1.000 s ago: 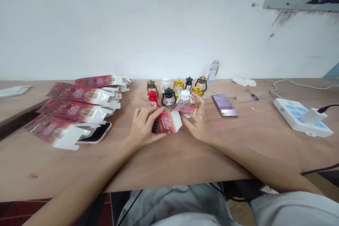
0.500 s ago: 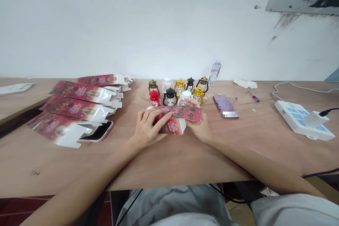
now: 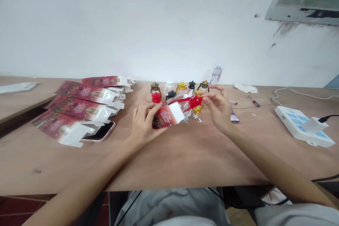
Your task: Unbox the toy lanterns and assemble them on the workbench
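Observation:
My left hand [image 3: 144, 123] is closed around a small red printed box [image 3: 164, 117], whose white end flap [image 3: 177, 112] faces right. Between that end and my right hand [image 3: 219, 107] lies a red toy lantern [image 3: 195, 102], tilted on its side. The thumb and fingers of my right hand pinch its red end, and its clear part sits at the box's opening. How much of the lantern is inside the box I cannot tell. Just behind stand several mini lanterns, among them a second red one [image 3: 156, 97], a black one [image 3: 171, 94] and a gold one [image 3: 181, 85].
Several red boxes with open flaps [image 3: 79, 102] lie at the left, partly over a phone [image 3: 103, 132]. To the right are another phone [image 3: 234, 116], a small red-handled tool [image 3: 255, 103], a tissue [image 3: 245, 88] and a white power strip [image 3: 302, 127]. A bottle [image 3: 216, 74] stands by the wall.
A red lantern now shows at the box's right end, in my right hand, which has moved right, away from the box. The red printed panel that lay across the box has dropped from sight.

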Tool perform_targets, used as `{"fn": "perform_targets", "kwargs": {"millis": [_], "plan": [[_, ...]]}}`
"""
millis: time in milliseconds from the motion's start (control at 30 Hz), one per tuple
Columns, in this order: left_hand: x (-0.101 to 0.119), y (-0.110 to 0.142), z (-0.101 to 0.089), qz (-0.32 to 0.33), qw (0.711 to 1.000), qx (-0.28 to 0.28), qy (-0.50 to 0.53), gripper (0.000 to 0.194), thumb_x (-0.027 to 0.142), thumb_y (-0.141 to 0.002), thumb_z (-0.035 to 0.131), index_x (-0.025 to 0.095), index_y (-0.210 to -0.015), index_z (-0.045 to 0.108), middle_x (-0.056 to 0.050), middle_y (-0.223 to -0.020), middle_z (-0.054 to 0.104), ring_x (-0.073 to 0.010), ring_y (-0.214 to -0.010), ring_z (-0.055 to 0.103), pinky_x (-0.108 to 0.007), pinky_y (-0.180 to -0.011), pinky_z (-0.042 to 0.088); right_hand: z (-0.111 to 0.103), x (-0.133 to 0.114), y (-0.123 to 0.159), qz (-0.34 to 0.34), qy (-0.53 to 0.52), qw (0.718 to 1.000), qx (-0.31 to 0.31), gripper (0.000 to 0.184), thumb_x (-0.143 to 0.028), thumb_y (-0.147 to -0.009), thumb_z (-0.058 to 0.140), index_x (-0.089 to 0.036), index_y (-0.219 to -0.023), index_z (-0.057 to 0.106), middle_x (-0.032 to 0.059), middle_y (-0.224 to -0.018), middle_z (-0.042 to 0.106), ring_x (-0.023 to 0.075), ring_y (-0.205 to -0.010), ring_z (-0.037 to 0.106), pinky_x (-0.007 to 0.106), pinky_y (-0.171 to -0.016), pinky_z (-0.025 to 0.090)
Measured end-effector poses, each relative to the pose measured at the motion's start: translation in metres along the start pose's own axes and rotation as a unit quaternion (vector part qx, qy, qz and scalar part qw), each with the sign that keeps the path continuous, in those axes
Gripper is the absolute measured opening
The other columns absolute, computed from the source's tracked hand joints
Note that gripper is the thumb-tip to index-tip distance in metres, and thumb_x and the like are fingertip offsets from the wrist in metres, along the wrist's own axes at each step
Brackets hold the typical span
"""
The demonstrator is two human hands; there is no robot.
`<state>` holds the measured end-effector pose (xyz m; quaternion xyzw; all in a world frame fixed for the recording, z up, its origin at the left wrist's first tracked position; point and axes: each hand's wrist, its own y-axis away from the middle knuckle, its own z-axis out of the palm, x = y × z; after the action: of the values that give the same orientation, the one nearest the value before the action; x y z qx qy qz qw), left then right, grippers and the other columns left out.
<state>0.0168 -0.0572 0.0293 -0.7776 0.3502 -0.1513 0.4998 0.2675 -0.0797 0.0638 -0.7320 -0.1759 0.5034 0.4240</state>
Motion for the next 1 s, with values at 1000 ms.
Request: {"fn": "perform_targets", "kwargs": {"millis": [1000], "plan": [[0.004,-0.005,0.001,-0.343,0.817,0.029,0.462,0.061,0.040,-0.057,0.080,0.019,-0.105,0.050,-0.007,-0.102,0.060,-0.0236,-0.093,0.060,-0.034,-0.079,0.050,-0.041,0.016,-0.027,-0.128,0.448,0.881,-0.078,0.021,-0.029,-0.085,0.050,-0.017,-0.098,0.061,0.0127,-0.104,0.056,0.0238,-0.084,0.057,0.036,-0.069,0.046]]}}
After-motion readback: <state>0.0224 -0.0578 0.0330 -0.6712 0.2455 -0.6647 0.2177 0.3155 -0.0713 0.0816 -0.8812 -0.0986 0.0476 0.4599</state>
